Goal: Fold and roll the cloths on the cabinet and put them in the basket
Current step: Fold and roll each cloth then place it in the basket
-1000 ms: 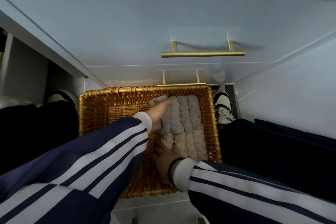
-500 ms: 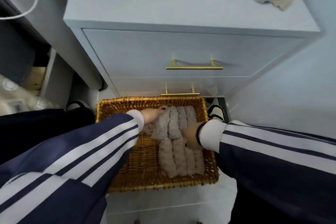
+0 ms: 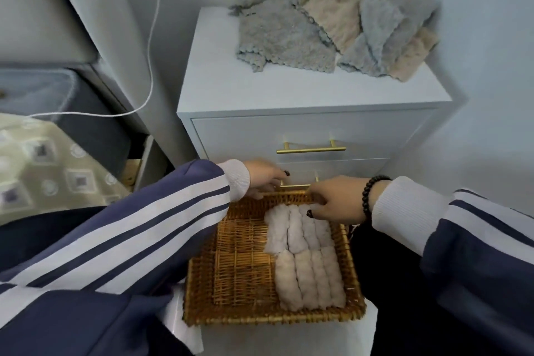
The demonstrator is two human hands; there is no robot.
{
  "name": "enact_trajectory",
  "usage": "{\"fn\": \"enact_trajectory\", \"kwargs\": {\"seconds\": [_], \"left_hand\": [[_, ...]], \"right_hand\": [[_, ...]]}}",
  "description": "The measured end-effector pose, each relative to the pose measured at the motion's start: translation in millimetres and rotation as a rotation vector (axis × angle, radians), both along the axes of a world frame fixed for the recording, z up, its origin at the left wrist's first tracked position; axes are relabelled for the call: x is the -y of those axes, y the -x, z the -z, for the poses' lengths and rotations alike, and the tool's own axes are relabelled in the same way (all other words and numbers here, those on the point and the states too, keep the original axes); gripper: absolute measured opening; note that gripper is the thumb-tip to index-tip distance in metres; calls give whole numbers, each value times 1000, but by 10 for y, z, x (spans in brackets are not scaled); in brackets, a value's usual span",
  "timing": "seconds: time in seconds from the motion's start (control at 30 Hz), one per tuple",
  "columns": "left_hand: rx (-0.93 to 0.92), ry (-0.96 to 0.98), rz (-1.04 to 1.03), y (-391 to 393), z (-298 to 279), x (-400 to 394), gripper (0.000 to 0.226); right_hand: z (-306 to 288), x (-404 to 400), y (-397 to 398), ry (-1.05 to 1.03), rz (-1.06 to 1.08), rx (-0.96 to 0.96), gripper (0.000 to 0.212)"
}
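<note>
Both hands empty, fingers loose: left hand [image 3: 261,179] and right hand [image 3: 332,199] above wicker basket [image 3: 248,318], rolled cloths [image 3: 303,257] below right. Next: reach up to unfolded cloths [image 3: 332,23] on cabinet [image 3: 231,89].

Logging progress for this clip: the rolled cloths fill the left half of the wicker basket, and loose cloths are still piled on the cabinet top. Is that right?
Not quite. The head view shows the rolled cloths packed in the right half of the basket; its left half is bare wicker. The rest stands: loose cloths are still piled on the cabinet top.
</note>
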State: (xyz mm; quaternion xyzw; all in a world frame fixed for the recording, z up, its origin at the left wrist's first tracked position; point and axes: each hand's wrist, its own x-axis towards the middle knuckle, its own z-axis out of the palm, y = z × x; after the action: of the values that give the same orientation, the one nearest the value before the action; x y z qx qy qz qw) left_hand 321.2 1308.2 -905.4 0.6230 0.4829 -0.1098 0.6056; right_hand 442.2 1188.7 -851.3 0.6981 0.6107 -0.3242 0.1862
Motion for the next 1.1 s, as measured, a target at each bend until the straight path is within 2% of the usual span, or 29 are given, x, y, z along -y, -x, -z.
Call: {"fn": "enact_trajectory", "kwargs": {"seconds": [0.23,0.53,0.83,1.1], "left_hand": [[125,-44,-14,387,-688,66,28],[277,-205,-77,355,-977,-55,28],[506,-306,-214,134,-1345,-502,24],[560,-352,-394,-67,-1401,-863,24]], "right_hand": [[-333,-47,-81,-104,123,-91,55],[-675,-266,-306,-274,218,-199,54],[-900,-811,-521,-565,380,-331,34],[-936,-1256,-841,-825,520,-341,18]]}}
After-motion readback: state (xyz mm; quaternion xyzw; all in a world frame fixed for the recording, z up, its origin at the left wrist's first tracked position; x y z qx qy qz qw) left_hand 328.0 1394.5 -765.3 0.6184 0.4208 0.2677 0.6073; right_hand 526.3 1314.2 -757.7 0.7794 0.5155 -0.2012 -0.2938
